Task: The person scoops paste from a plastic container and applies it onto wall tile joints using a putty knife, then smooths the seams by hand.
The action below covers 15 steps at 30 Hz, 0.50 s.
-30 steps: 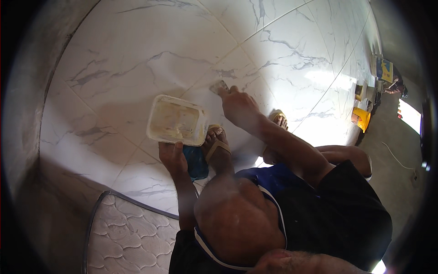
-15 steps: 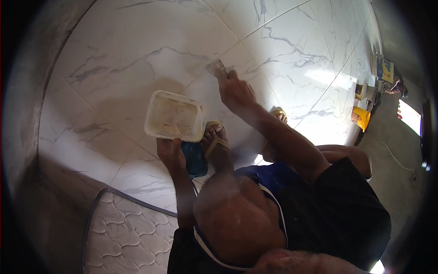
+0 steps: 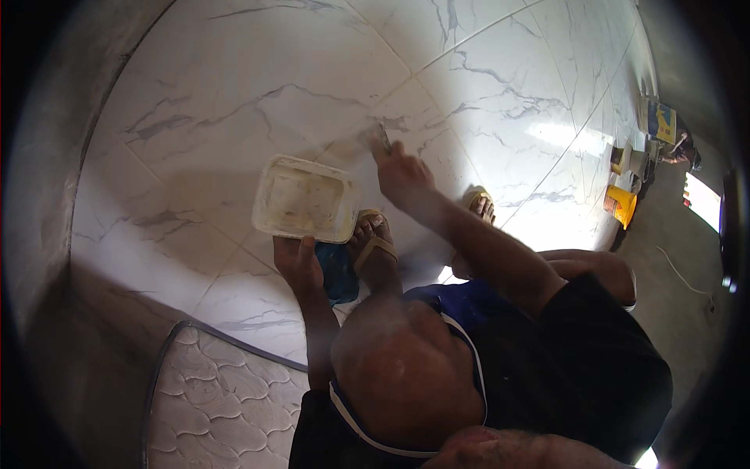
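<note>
My left hand is closed on the near rim of a whitish rectangular plastic tub, with the thumb over its edge. Pale residue smears the inside of the tub, which is held up above the floor. To the right and farther away, my right hand is closed round a small thin tool. Most of that tool is inside the fingers, so its exact kind is unclear. Its tip points at the marbled white floor tiles, close to a joint line; whether it touches them I cannot tell.
A blue object lies between my left wrist and my sandalled foot. A quilted mattress-like pad is at lower left. Along the right stand a yellow container and a blue-and-yellow box. A wall bounds the left.
My right hand and the tool have come slightly nearer to me over the tiles. My left hand still holds the tub in almost the same place.
</note>
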Each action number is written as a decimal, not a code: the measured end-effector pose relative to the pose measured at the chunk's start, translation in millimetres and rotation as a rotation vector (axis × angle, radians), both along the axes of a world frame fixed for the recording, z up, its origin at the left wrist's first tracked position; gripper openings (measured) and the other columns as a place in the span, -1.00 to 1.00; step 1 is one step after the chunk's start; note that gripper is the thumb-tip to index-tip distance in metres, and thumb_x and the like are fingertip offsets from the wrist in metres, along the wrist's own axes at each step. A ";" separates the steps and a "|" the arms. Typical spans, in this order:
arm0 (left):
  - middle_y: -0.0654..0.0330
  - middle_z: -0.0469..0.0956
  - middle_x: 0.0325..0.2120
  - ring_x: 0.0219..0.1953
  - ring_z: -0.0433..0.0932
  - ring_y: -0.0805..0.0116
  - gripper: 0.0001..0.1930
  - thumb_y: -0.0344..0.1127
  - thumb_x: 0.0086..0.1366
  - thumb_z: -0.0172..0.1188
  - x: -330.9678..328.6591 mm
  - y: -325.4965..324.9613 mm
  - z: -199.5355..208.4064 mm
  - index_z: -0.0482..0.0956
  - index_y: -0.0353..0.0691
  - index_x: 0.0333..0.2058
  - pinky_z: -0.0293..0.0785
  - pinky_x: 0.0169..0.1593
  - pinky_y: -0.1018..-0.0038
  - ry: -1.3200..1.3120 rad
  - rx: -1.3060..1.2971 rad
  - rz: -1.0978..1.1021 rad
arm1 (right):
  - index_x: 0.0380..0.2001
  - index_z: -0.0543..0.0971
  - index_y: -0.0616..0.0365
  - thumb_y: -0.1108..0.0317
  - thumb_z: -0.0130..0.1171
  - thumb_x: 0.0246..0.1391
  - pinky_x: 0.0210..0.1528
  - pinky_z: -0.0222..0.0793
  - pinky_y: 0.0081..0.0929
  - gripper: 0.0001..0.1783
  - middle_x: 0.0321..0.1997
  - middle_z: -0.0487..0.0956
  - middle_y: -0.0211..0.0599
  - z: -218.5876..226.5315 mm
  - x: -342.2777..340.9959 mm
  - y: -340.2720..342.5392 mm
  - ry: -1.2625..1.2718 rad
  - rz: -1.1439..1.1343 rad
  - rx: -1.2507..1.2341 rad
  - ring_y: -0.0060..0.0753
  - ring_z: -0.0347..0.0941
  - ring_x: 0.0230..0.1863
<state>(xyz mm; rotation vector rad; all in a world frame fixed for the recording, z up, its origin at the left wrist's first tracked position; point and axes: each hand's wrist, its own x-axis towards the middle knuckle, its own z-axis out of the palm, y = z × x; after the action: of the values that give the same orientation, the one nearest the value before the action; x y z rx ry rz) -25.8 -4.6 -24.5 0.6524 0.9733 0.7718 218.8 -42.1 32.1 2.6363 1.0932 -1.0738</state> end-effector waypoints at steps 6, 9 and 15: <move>-0.04 0.43 0.19 0.23 0.43 0.14 -0.20 -0.35 0.19 0.45 -5.1 -2.1 -2.7 0.23 -0.54 0.30 0.29 0.34 0.21 -0.017 0.012 0.002 | 0.36 0.26 0.06 0.47 -0.11 0.24 -0.07 0.55 0.15 -0.41 0.03 0.48 0.25 11.6 -3.8 3.5 0.036 0.059 -0.011 0.35 0.61 -0.15; -0.05 0.42 0.20 0.24 0.42 0.13 -0.19 -0.35 0.19 0.45 0.1 0.4 0.2 0.22 -0.55 0.30 0.29 0.34 0.20 -0.035 0.020 -0.003 | 0.35 0.28 0.02 0.46 -0.09 0.24 -0.03 0.56 0.12 -0.41 0.04 0.48 0.22 8.0 20.0 21.0 -0.053 -0.021 0.080 0.35 0.60 -0.10; -0.05 0.42 0.20 0.24 0.41 0.13 -0.17 -0.34 0.18 0.47 -4.0 -3.7 -4.1 0.21 -0.55 0.31 0.28 0.35 0.22 -0.022 -0.007 0.009 | 0.37 0.26 0.03 0.46 -0.10 0.24 -0.04 0.56 0.11 -0.40 0.07 0.46 0.24 8.6 -12.3 3.2 0.058 0.082 -0.047 0.33 0.61 -0.13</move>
<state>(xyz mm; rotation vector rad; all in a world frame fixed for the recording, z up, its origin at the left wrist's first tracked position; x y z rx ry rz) -29.9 -8.3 -28.5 0.6322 0.9596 0.7817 206.5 -38.8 40.7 2.5156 1.1608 -1.1521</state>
